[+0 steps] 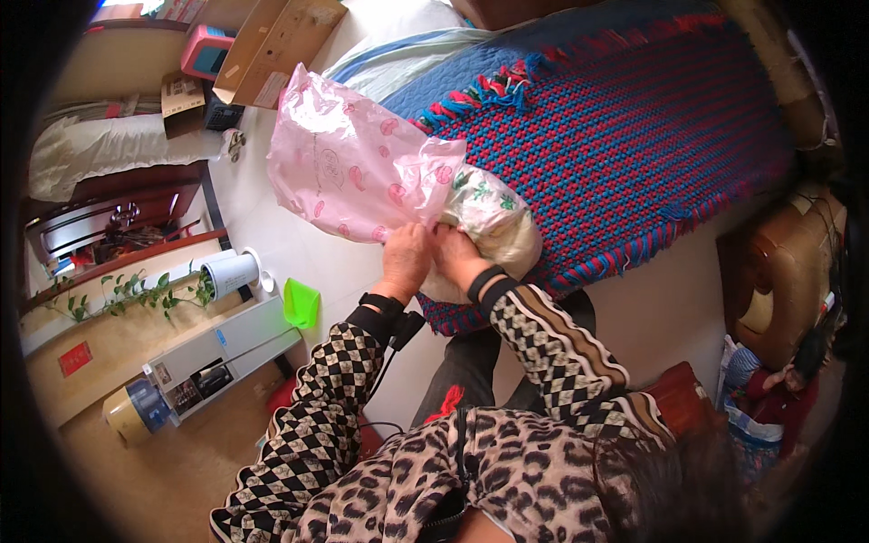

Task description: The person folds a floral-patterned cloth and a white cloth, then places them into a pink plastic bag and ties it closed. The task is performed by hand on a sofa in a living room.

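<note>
A pink plastic bag [339,163] with printed hearts or lips puffs out beyond my hands. My left hand [406,256] has its fingers closed on the bag's gathered near edge. Right beside it, my right hand [456,252] pinches the same gathered part, its fingertips partly hidden. Against my right hand rests a rounded bundle [509,237] in whitish wrapping with green leaf prints; its contents cannot be told. The bundle lies on the near left end of a red and blue woven mat [631,136] with fringed edges.
A bright green dustpan-like scoop [301,303] stands on the floor at left, near a white pot [231,275] with a trailing plant. An open cardboard box [271,47] is at the upper left. At right are a brown leather seat [781,271] and another person [781,400].
</note>
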`<state>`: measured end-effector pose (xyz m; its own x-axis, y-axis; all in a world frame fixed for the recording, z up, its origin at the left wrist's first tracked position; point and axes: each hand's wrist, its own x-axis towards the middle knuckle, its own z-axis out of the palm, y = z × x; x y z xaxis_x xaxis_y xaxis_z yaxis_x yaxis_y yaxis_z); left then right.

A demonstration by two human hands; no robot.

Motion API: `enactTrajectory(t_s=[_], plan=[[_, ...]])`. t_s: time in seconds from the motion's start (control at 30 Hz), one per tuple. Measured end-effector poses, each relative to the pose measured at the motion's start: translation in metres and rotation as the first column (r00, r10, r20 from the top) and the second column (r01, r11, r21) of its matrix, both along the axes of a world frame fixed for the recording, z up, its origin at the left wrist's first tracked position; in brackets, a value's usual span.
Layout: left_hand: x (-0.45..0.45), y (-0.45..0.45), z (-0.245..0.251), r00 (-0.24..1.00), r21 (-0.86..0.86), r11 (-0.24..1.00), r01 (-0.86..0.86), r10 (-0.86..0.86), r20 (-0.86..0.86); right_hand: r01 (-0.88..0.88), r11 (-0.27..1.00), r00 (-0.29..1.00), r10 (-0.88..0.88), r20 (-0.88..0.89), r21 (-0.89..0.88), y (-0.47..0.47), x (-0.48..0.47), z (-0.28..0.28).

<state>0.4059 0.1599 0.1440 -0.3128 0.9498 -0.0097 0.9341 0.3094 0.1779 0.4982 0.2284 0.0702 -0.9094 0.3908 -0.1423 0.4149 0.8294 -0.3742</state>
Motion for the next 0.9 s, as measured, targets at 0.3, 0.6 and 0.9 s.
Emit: enactTrajectory(t_s=[0.3, 0.6, 0.9], plan=[[0.005, -0.018, -0.014, 0.948, -0.038, 0.958, -0.284, 0.287, 0.136, -0.126, 0.979, 0.865, 0.03, -0.501, -0.16, 0.06, 0.081, 0.066], [-0.001, 0.002, -0.01, 0.958, 0.127, 0.964, -0.232, 0.204, 0.2, 0.247, 0.736, 0.811, -0.513, -0.281, -0.63, 0.121, 0.126, 0.013], [-0.001, 0.045, 0.046, 0.841, 0.243, 0.913, -0.328, 0.165, 0.515, -0.181, -0.253, 0.606, -0.79, 0.095, -0.95, 0.176, 0.135, 0.009]])
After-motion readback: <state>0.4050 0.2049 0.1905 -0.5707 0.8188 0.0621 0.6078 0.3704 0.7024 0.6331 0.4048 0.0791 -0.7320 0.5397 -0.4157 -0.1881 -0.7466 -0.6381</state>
